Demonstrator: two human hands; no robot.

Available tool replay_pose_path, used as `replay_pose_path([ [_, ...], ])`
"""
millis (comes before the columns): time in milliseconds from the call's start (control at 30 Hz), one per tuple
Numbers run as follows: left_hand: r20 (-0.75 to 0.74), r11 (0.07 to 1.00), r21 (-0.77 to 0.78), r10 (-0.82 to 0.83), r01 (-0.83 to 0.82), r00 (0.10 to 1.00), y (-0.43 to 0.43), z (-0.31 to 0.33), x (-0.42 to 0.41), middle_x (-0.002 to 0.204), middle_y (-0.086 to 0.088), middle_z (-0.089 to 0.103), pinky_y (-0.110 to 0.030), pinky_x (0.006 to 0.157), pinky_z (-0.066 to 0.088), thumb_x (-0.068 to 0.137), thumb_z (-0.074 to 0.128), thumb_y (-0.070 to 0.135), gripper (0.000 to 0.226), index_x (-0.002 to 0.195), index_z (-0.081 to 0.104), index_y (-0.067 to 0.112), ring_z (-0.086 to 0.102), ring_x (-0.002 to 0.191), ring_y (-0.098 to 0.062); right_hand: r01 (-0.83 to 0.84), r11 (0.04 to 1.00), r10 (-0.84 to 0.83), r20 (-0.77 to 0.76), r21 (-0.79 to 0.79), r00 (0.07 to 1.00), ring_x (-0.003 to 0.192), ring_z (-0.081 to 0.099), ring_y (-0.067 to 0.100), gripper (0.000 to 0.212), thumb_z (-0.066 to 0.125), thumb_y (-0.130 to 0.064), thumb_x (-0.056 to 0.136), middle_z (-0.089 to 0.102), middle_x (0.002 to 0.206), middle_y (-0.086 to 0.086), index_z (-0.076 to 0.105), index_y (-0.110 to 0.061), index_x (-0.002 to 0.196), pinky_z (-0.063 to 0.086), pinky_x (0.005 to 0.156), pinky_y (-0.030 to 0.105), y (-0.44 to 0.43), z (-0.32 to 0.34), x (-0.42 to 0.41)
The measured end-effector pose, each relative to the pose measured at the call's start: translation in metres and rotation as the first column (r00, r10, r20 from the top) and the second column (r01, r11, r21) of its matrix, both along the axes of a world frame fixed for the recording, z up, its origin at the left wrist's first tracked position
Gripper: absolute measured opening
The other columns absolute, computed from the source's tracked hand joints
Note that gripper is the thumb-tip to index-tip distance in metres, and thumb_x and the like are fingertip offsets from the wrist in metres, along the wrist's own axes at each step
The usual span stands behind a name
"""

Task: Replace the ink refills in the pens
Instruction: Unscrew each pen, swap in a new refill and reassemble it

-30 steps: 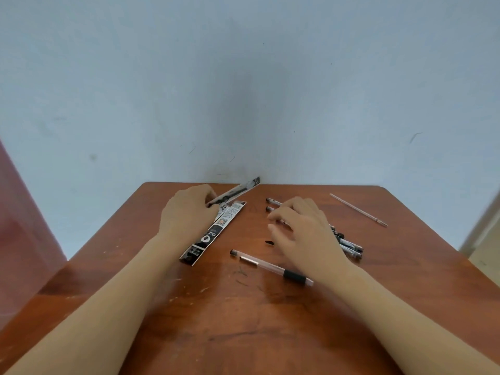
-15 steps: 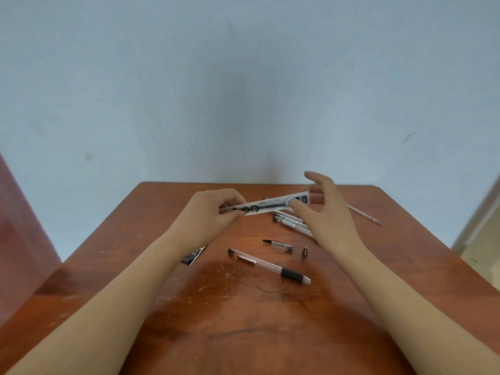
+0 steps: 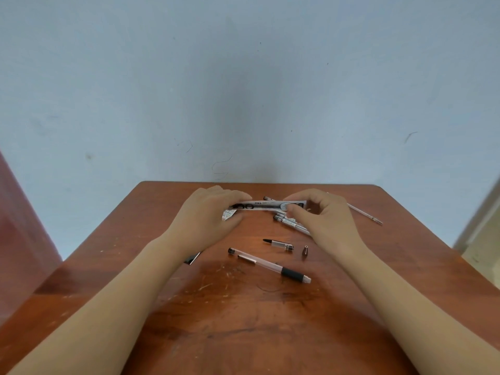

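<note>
Because the barrel (image 3: 266, 265) lay on the worktop (image 3: 243, 334) with its nose apparently off, the job seemed to have reached the fetching of a fresh refill, which would explain the grip beyond it. Both hands held a printed packet (image 3: 266, 205) level above the worktop, well beyond the barrel. The left hand (image 3: 208, 215) had its fingers (image 3: 238, 197) curled over the packet's left end, and the right hand (image 3: 322, 220) pinched the right end between thumb and forefinger. Holding both ends that way looked like a set-up for tearing it open, though whether it was already open could not be told. A small cone (image 3: 305, 251) and what looked like a cap (image 3: 278, 244) sat just beyond the barrel, probably parked there for reassembly. Farther beyond, partly under the packet and the right hand, lay a cluster of pens (image 3: 288, 224), likely waiting their turn. A thin bare refill (image 3: 362, 212) lay well beyond and right of the barrel, set apart as if spent. Left of the barrel, a dark corner of a second packet (image 3: 193, 258) showed beside the left forearm.
</note>
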State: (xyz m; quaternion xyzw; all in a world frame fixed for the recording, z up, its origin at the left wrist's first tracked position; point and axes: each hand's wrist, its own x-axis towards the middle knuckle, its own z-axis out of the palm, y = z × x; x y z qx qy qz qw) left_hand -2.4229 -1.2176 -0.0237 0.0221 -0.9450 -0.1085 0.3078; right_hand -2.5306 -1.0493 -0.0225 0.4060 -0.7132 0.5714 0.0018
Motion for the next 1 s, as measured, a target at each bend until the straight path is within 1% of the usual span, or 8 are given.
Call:
replay_pose_path([
  [67, 0.010, 0.995, -0.095, -0.016, 0.017, 1.000, -0.0010, -0.0020, -0.0012, 0.087, 0.004, 0.072, -0.032, 0.066, 0.043, 0.079, 0.038, 0.037, 0.041, 0.099, 0.068, 0.016, 0.062, 0.071, -0.021, -0.008, 1.000, 0.008, -0.033, 0.010, 0.999, 0.066, 0.055, -0.007, 0.028, 0.065, -0.008, 0.081, 0.063, 0.071, -0.020, 0.064, -0.034, 0.072, 0.041, 0.061, 0.003, 0.0004, 0.0008, 0.0027],
  [167, 0.021, 0.991, -0.127, -0.028, 0.030, 0.999, -0.0032, -0.0028, -0.0019, 0.077, 0.001, 0.072, -0.035, 0.062, 0.047, 0.082, 0.037, 0.033, 0.038, 0.091, 0.069, 0.015, 0.063, 0.065, -0.021, -0.025, 0.999, 0.027, -0.077, 0.027, 0.997, 0.075, 0.055, 0.000, 0.031, 0.066, -0.008, 0.081, 0.064, 0.078, -0.021, 0.062, -0.038, 0.073, 0.041, 0.066, 0.003, 0.0004, 0.0008, 0.0051],
  [300, 0.006, 0.982, -0.185, -0.030, 0.031, 1.000, -0.0061, -0.0027, -0.0026, 0.069, 0.001, 0.069, -0.032, 0.055, 0.045, 0.082, 0.039, 0.030, 0.035, 0.086, 0.070, 0.015, 0.062, 0.059, -0.021, -0.140, 0.987, 0.142, -0.029, 0.073, 0.989, 0.081, 0.058, -0.004, 0.045, 0.066, -0.010, 0.080, 0.062, 0.099, -0.023, 0.052, -0.049, 0.097, 0.043, 0.076, 0.012, 0.0033, 0.0043, 0.0040],
  [367, -0.009, 0.977, -0.209, -0.035, 0.033, 0.999, -0.0062, -0.0018, -0.0022, 0.068, 0.002, 0.068, -0.029, 0.054, 0.041, 0.083, 0.040, 0.030, 0.034, 0.086, 0.071, 0.016, 0.061, 0.058, -0.021, -0.181, 0.974, 0.188, -0.038, 0.138, 0.981, 0.086, 0.057, -0.009, 0.049, 0.065, -0.010, 0.080, 0.059, 0.103, -0.027, 0.049, -0.051, 0.101, 0.043, 0.077, 0.011, 0.0044, 0.0049, 0.0039],
  [500, -0.027, 0.974, -0.225, -0.038, 0.031, 0.999, -0.0074, 0.0002, -0.0007, 0.069, 0.002, 0.069, -0.028, 0.056, 0.038, 0.083, 0.041, 0.030, 0.033, 0.085, 0.071, 0.016, 0.062, 0.061, -0.020, -0.167, 0.961, 0.193, -0.103, 0.221, 0.976, 0.095, 0.053, -0.012, 0.041, 0.064, -0.010, 0.081, 0.058, 0.096, -0.033, 0.055, -0.048, 0.095, 0.042, 0.075, 0.007, 0.0032, 0.0021, 0.0048],
  [633, -0.023, 0.971, -0.239, -0.031, 0.024, 0.999, -0.0076, -0.0008, -0.0012, 0.068, 0.002, 0.069, -0.026, 0.056, 0.036, 0.083, 0.041, 0.029, 0.033, 0.085, 0.071, 0.017, 0.061, 0.060, -0.021, -0.141, 0.966, 0.173, -0.135, 0.218, 0.976, 0.093, 0.054, -0.006, 0.038, 0.065, -0.011, 0.081, 0.058, 0.092, -0.024, 0.056, -0.048, 0.088, 0.038, 0.072, 0.002, 0.0027, 0.0011, 0.0032],
  [833, -0.025, 0.975, -0.221, -0.034, 0.028, 0.999, -0.0083, -0.0013, -0.0016, 0.070, 0.002, 0.069, -0.028, 0.056, 0.038, 0.084, 0.039, 0.031, 0.035, 0.087, 0.071, 0.017, 0.061, 0.062, -0.022, -0.106, 0.969, 0.145, -0.166, 0.221, 0.975, 0.076, 0.047, -0.013, 0.034, 0.067, -0.009, 0.079, 0.049, 0.083, -0.013, 0.058, -0.042, 0.086, 0.035, 0.067, 0.001, 0.0025, 0.0000, 0.0009],
  [1000, -0.056, 0.981, -0.192, 0.002, -0.013, 0.998, -0.0100, -0.0026, -0.0017, 0.071, 0.002, 0.069, -0.031, 0.057, 0.043, 0.082, 0.039, 0.033, 0.035, 0.087, 0.071, 0.017, 0.063, 0.065, -0.021, 0.012, 0.991, 0.011, -0.170, 0.132, 0.985, 0.067, 0.047, -0.009, 0.034, 0.067, -0.005, 0.077, 0.052, 0.075, -0.009, 0.056, -0.037, 0.079, 0.037, 0.061, 0.002, 0.0026, 0.0009, -0.0008],
])
